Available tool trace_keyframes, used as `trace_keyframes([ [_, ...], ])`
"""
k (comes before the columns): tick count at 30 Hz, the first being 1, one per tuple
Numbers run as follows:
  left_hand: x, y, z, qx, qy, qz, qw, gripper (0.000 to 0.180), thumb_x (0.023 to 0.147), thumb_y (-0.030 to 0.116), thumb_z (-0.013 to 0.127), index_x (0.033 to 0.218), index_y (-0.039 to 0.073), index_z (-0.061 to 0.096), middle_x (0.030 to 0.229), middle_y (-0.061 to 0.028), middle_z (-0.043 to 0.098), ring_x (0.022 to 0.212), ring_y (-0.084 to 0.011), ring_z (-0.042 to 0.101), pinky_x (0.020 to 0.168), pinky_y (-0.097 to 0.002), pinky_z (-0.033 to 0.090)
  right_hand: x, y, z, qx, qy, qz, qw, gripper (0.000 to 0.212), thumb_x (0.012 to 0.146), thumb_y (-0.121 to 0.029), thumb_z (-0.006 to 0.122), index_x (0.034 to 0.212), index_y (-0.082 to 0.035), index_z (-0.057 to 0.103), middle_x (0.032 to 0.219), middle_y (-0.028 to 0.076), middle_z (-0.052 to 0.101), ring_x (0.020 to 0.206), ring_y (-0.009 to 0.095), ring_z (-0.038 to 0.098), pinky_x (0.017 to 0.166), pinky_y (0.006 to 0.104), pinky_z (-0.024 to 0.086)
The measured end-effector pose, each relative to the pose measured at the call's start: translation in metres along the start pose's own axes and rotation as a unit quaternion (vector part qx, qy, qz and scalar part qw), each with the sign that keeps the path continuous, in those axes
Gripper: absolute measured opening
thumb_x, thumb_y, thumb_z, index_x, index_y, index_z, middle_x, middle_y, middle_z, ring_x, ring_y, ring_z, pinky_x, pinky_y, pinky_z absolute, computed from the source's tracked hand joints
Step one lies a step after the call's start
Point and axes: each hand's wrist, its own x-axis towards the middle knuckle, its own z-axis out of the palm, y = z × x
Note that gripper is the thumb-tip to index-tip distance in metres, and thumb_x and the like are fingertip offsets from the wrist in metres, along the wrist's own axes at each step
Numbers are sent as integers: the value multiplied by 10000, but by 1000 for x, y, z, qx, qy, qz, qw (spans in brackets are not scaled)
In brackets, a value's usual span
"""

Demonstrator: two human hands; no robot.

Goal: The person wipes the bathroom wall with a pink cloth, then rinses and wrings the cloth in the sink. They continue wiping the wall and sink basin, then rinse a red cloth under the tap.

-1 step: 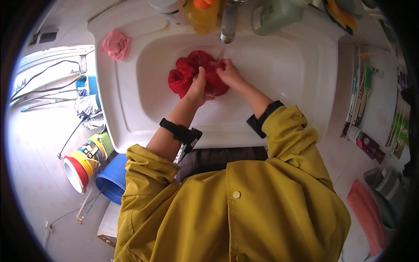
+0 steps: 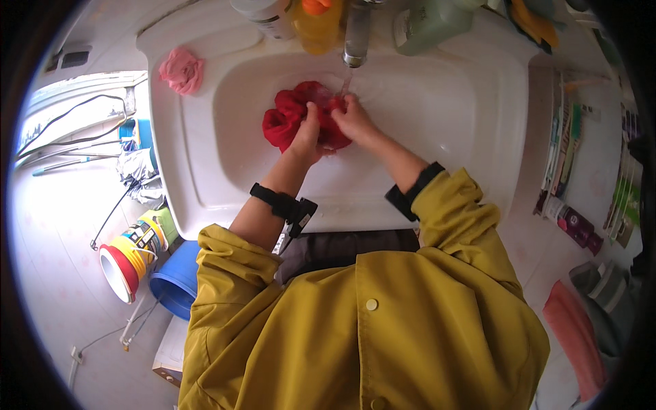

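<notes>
A bunched, wet red cloth [image 2: 288,109] is held over the basin of a white sink [image 2: 471,137]. My left hand [image 2: 309,137] grips it from below and the near side, thumb lying on top. On its right part, my right hand [image 2: 354,117] pinches a fold between thumb and fingers. Water runs in a thin stream from the metal faucet [image 2: 356,41] and falls beside the cloth, close to my right fingertips. Most of my left fingers are hidden under the cloth.
A crumpled pink cloth [image 2: 182,71] lies on the sink's left ledge. Behind the basin stand a white tub [image 2: 265,15], a yellow bottle [image 2: 316,27] and a green bottle [image 2: 434,27]. Buckets, one blue [image 2: 174,283], are at lower left; a rack [image 2: 564,143] with brushes hangs right.
My right hand has shifted slightly left, toward my left hand, drawing the right part of the red cloth inward. The left hand stays nearly in place.
</notes>
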Motion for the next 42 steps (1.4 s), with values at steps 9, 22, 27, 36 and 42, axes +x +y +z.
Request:
trace_keyframes([
  [9,53,-18,-30,-65,-126,158,977,382,918,385,441,1174,104,472,1154,-94,543,1085,-246,513,921,-395,427,-64,-83,-7,-27,82,-37,996,416,829,-283,560,1105,-29,382,949,260,585,881,432,567,762,464,456],
  [22,2,-35,3,313,130,198,920,339,792,126,583,1084,32,439,990,-150,556,923,-248,542,790,-333,445,5,27,-80,-346,131,18,929,596,813,-287,569,1326,-78,351,1300,222,364,1157,401,387,984,472,325],
  [27,-6,-27,4,361,154,157,906,454,806,206,601,1190,68,401,1100,-166,538,1006,-274,528,806,-381,448,-2,27,-56,-428,-46,-111,896,487,774,-270,608,1229,-164,471,1283,153,384,1171,375,364,962,475,347],
  [36,-12,-12,26,71,58,47,995,743,821,609,472,1386,218,189,1402,-101,297,1273,-349,277,922,-620,285,-1,32,-44,31,-102,136,985,365,797,-183,567,1111,-1,530,961,124,628,845,209,608,749,313,488],
  [42,20,-1,2,-94,-157,63,981,535,879,536,442,1241,143,453,1198,-47,528,1126,-231,475,961,-430,377,-64,-80,-62,197,-122,125,965,411,756,-245,579,1085,1,570,971,162,625,873,202,614,772,318,482],
])
